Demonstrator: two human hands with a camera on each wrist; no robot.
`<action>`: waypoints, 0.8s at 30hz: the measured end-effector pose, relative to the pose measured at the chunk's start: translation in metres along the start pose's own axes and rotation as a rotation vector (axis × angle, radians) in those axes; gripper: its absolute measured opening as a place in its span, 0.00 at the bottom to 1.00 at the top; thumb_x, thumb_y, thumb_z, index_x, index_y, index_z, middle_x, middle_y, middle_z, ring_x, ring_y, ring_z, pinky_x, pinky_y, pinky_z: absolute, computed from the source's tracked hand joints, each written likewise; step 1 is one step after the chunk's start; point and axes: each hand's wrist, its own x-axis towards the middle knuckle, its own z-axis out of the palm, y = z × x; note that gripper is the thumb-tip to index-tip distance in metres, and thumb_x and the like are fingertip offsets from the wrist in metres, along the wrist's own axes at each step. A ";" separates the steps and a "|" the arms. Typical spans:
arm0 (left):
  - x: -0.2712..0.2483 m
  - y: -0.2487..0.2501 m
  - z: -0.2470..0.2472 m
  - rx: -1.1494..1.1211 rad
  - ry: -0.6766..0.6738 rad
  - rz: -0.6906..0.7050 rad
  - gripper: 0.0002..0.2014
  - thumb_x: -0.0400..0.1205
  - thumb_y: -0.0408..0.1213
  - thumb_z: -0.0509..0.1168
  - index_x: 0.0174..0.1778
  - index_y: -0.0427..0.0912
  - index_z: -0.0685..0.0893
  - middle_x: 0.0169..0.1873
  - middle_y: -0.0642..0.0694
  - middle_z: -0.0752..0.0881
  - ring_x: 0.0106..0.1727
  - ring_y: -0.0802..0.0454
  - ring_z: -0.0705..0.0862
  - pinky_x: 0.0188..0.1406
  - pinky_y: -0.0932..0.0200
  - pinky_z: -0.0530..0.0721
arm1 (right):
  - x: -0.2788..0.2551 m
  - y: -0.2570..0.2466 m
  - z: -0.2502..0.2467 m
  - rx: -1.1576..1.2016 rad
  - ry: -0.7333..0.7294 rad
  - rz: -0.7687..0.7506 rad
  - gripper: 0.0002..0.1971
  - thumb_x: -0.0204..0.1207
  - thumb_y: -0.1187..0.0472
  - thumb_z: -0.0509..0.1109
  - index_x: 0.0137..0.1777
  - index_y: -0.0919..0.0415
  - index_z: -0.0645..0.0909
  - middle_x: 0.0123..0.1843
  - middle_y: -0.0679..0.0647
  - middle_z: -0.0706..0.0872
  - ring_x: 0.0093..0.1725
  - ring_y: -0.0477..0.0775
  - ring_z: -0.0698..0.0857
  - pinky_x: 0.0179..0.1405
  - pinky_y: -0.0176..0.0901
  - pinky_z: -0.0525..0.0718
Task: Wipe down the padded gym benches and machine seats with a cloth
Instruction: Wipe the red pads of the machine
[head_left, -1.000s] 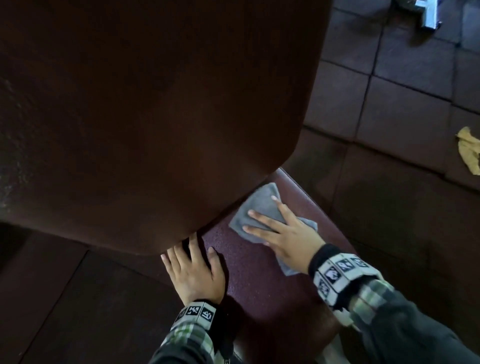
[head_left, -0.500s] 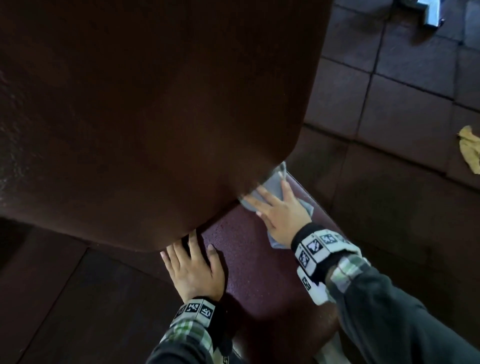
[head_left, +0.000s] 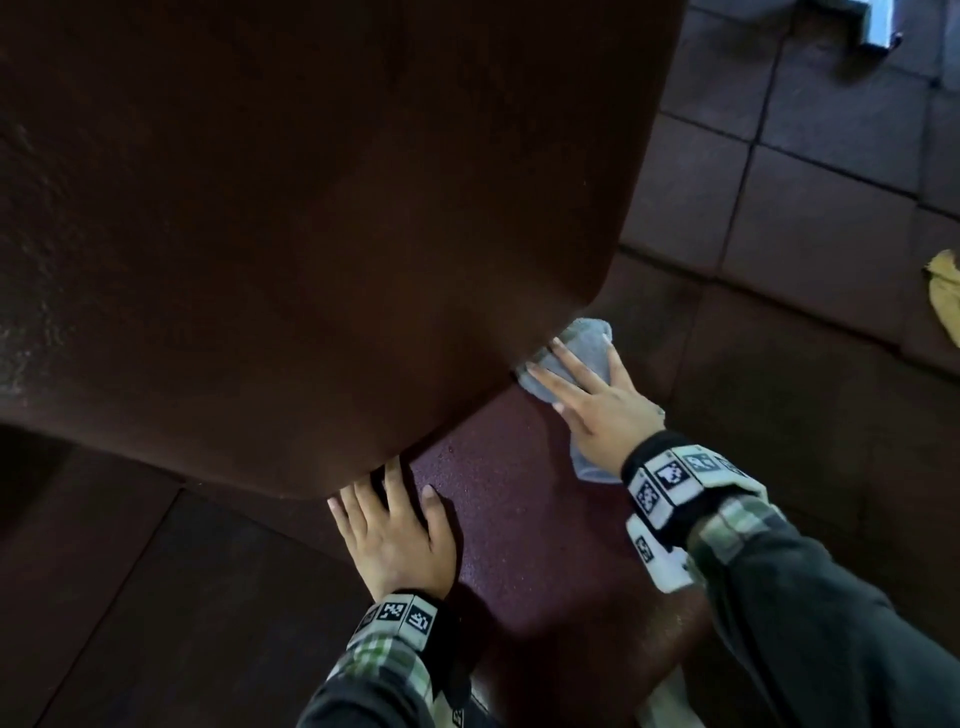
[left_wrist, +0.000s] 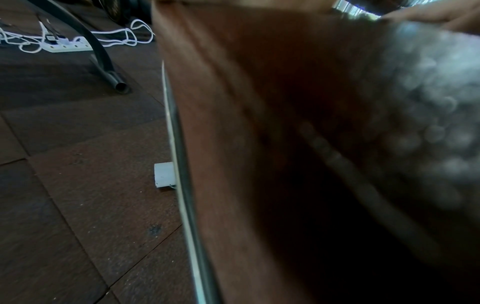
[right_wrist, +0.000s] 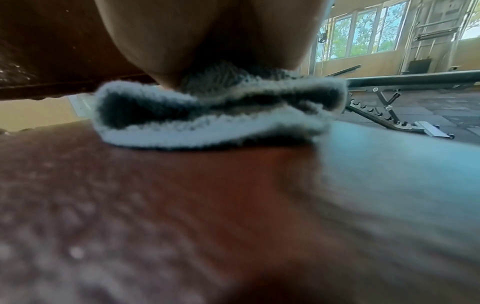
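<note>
Two hands (head_left: 400, 540), one cloth (head_left: 582, 348)

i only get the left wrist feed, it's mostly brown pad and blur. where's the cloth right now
Observer: The grey cloth lies on the seat pad, at its far right edge, right beside the lower corner of the backrest pad.
Operator: is the right hand gripping it or just pressing
Observer: Pressing. The right hand lies flat on it with fingers straight and spread.
Operator: and my left hand, what's it doing
Observer: The left hand rests flat on the seat's left side, holding nothing, its fingertips reaching under the backrest's lower edge.
Operator: any other cloth around
Observer: A yellow rag lies on the floor tiles off to the right.
</note>
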 end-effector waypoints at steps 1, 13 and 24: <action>0.000 0.000 0.000 0.000 -0.001 0.001 0.28 0.82 0.49 0.53 0.74 0.36 0.75 0.67 0.25 0.76 0.73 0.27 0.70 0.79 0.28 0.62 | 0.003 -0.006 0.002 -0.017 0.024 -0.012 0.21 0.76 0.58 0.63 0.71 0.52 0.76 0.69 0.59 0.80 0.74 0.59 0.63 0.66 0.69 0.71; 0.000 -0.001 0.001 -0.005 0.005 -0.003 0.29 0.82 0.49 0.53 0.75 0.37 0.74 0.68 0.26 0.76 0.74 0.30 0.68 0.80 0.29 0.60 | -0.094 0.010 0.006 0.225 -0.173 -0.034 0.30 0.74 0.57 0.56 0.78 0.40 0.63 0.83 0.49 0.57 0.80 0.68 0.56 0.76 0.64 0.59; 0.000 -0.001 0.001 -0.014 0.024 0.001 0.28 0.82 0.48 0.53 0.76 0.37 0.74 0.68 0.26 0.76 0.74 0.29 0.68 0.79 0.28 0.60 | -0.046 -0.030 0.011 0.110 -0.155 -0.010 0.25 0.78 0.47 0.54 0.77 0.38 0.65 0.81 0.49 0.62 0.73 0.85 0.60 0.69 0.69 0.61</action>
